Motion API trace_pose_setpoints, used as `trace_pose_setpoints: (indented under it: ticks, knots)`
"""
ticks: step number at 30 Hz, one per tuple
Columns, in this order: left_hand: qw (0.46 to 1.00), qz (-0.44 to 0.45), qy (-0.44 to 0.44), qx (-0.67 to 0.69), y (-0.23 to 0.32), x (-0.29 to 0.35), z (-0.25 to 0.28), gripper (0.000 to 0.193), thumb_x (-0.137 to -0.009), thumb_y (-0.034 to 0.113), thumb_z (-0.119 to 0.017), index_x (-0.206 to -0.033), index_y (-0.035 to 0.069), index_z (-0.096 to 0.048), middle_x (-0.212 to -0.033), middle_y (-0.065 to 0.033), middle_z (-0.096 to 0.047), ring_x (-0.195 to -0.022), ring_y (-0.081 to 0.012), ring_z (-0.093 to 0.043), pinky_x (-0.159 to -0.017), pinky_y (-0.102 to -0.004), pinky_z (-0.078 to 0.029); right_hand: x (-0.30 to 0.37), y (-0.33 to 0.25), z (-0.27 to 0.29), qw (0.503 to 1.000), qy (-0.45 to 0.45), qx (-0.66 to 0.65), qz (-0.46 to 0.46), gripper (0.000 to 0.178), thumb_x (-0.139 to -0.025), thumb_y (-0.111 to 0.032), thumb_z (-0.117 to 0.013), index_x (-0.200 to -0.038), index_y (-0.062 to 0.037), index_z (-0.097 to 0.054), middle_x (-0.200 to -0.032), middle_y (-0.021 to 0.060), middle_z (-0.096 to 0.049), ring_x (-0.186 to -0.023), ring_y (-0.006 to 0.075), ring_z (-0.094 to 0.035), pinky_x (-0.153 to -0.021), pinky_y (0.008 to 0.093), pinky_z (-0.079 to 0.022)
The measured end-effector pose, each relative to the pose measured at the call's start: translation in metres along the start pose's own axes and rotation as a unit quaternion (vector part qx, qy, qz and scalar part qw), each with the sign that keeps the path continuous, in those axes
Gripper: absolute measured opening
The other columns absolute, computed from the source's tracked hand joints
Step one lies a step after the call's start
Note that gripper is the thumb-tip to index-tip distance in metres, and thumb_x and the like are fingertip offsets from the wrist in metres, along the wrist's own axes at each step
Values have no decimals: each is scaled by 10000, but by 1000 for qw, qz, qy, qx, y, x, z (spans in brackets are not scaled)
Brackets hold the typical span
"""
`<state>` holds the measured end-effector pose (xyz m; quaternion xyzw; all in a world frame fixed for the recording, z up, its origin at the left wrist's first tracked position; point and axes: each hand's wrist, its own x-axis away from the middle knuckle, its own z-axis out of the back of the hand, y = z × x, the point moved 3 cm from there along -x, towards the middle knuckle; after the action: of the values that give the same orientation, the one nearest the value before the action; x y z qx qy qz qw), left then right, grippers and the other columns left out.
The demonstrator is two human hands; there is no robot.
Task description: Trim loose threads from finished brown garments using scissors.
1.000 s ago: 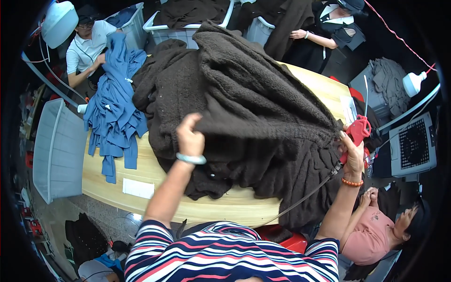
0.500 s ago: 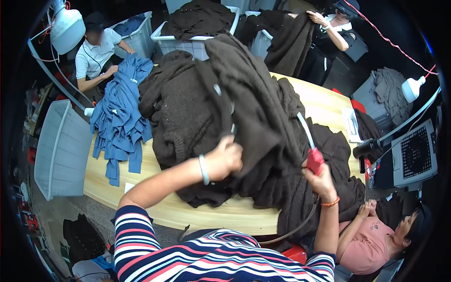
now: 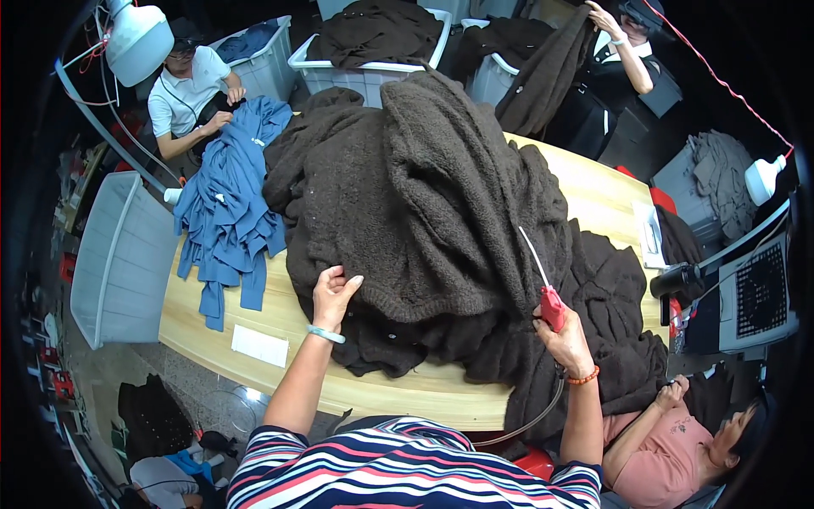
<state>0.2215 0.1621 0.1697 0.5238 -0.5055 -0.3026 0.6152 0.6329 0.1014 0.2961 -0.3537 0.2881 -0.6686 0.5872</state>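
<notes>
- As we look down, the dark brown fleecy garment (image 3: 449, 212) lies heaped on the pale wooden table (image 3: 203, 314), beyond the two hands and mostly between them.
- We see its ribbed near hem (image 3: 415, 309) run roughly left to right, while the body stretches away from us; folds hide its true long axis.
- The left hand (image 3: 336, 297) is nearer, at the hem's left end, fingers bent and thumb a little apart; we cannot tell whether it pinches cloth.
- The right hand (image 3: 568, 339) wraps around a red air gun (image 3: 551, 309) near the hem's right end, and we see the thin nozzle (image 3: 535, 255) point away and slightly left, by the garment's right side.
- Blue garments (image 3: 233, 191) lie farther left.
</notes>
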Motion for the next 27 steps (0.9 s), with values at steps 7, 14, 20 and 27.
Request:
trace_pose_setpoints:
  ticks: [7,14,20,27]
  knots:
    - [971,-142,45,-189,2,7,-2,494,-809,189,-807,-1201,-20,-591,-943,-69,-630,-766,-118,-591,-706,-246,-511,-5,-9,-8,998,-31,-30,-37,143,-817,-34,-655,-949,-10,-607,-807,55,-637,-777,144,-617,-768,297,-496]
    - [989,61,-10,134,5,4,-24,308,-816,60,-765,-1073,-10,-612,-916,-39,-646,-830,-143,-643,-697,-311,-546,4,9,-2,997,-3,-73,8,151,-815,-24,-666,-958,-4,-623,-837,24,-620,-791,108,-582,-765,277,-487]
    - [945,-289,20,148,174,-4,-32,57,-891,28,-633,-930,18,-593,-920,-33,-613,-843,-109,-585,-816,-280,-510,0,-5,-25,993,-45,-90,57,173,-824,-95,-663,-986,-46,-627,-884,100,-684,-830,227,-674,-796,337,-515]
    - [625,-526,-334,-469,148,42,-223,223,-814,348,-747,-923,155,-719,-1192,-126,-590,-1351,-392,-375,-1101,-628,-197,16,12,-37,990,-82,-110,18,153,-846,-70,-663,-992,-40,-627,-821,14,-625,-763,98,-577,-736,270,-493]
